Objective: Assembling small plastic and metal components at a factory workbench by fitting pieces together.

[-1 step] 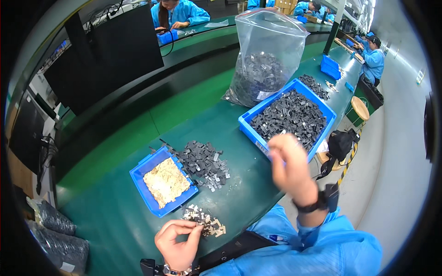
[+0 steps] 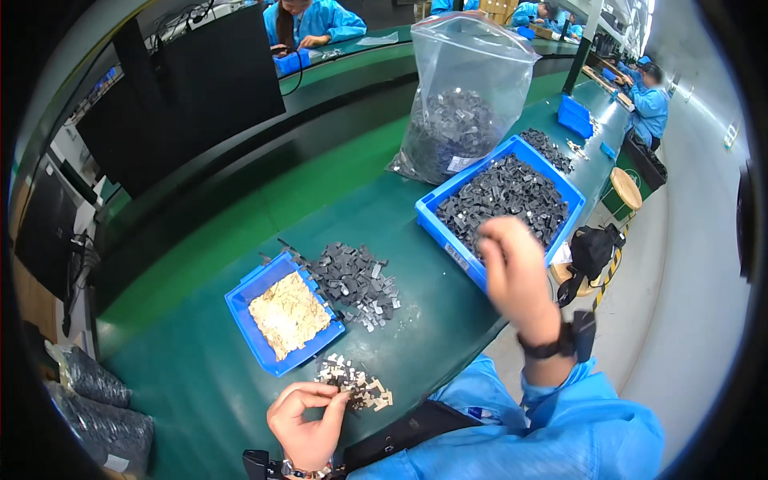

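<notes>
Factory assembly line, by every sign. Long green workbench (image 2: 240, 400) curving away toward 1 o'clock, lined with more stations. Large blue plastic bin (image 2: 448, 232) of small dark grey parts at 2 o'clock; smaller blue tray (image 2: 244, 308) of pale tan pieces at 8 o'clock; loose pile of grey components (image 2: 356, 280) beside it at center. Clear plastic bag (image 2: 464, 104) of the same dark parts upright at 12 o'clock. Black partition panels (image 2: 200, 88) at 11 o'clock. At least 3 workers in blue smocks (image 2: 652, 104) seated along the line at 12 and 1 o'clock. Round wooden stool (image 2: 626, 188) at 3 o'clock.
</notes>
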Tool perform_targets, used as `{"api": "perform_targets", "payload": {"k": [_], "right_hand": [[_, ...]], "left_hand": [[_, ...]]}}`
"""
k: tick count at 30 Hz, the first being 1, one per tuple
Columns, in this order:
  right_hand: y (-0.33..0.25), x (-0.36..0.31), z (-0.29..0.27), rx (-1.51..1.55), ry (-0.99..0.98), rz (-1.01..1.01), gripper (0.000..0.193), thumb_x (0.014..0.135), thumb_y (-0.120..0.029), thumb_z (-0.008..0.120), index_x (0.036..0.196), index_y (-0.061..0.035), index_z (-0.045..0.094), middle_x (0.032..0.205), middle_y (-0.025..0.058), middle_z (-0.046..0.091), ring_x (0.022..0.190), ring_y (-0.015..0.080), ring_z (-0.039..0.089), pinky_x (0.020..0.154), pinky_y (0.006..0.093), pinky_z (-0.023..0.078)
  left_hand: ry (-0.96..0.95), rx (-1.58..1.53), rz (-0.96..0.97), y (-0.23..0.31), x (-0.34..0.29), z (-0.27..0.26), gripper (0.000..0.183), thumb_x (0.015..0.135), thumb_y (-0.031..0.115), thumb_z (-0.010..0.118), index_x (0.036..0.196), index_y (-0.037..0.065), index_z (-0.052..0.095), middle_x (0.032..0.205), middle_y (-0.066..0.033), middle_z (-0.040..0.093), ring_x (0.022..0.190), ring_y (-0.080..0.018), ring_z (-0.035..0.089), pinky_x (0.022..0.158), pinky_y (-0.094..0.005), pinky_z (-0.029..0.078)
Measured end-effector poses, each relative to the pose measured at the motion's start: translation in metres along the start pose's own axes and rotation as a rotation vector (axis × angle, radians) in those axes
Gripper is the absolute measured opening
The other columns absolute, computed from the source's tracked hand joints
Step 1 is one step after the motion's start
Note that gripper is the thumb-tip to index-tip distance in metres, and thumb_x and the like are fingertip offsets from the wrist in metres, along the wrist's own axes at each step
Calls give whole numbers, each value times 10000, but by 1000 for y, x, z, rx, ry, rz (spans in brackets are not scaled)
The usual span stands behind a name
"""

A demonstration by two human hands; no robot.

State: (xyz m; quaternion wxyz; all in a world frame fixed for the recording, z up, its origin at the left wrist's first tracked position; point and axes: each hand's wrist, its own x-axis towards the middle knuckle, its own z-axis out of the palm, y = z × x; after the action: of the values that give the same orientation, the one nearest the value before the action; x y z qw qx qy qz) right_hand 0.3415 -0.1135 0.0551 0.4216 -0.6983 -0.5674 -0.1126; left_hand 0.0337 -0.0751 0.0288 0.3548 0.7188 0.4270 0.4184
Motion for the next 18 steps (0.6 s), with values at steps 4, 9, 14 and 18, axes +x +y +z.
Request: {"api": "perform_targets", "payload": {"k": [4, 9, 14, 18], "right_hand": [[16, -4, -3, -269, 139, -18, 372, 816, -66, 684, 1159, 44, 591, 1123, 230, 600, 982, 406, 595, 874, 434, 479], [-20, -32, 47, 152, -351, -172, 242, 768, 19, 642, 1009, -3, 656, 1017, 143, 627, 918, 328, 608, 803, 423, 490], [-8, -37, 83, 69, -410, -55, 214, 775, 12, 641, 980, -29, 686, 964, 126, 623, 899, 321, 606, 775, 404, 499], [-8, -33, 77, 132, -381, -1, 154, 767, 5, 670, 919, -18, 669, 947, 129, 618, 910, 324, 606, 804, 409, 499]], "left_hand": [[-36, -60, 43, -14, -2, 6, 238, 678, -26, 808, 658, 17, 574, 767, -118, 704, 723, -204, 687, 654, -306, 537], [-58, -17, 41, -7, -6, 8, 230, 682, -1, 816, 680, 27, 588, 824, -110, 710, 743, -215, 690, 663, -301, 537], [-100, -11, 75, -4, -8, 8, 222, 684, 7, 813, 698, 36, 594, 861, -102, 713, 770, -228, 684, 663, -317, 530], [-122, 1, 80, -7, -7, 11, 224, 683, 8, 813, 710, 40, 594, 867, -100, 712, 770, -237, 682, 666, -322, 526]]}}
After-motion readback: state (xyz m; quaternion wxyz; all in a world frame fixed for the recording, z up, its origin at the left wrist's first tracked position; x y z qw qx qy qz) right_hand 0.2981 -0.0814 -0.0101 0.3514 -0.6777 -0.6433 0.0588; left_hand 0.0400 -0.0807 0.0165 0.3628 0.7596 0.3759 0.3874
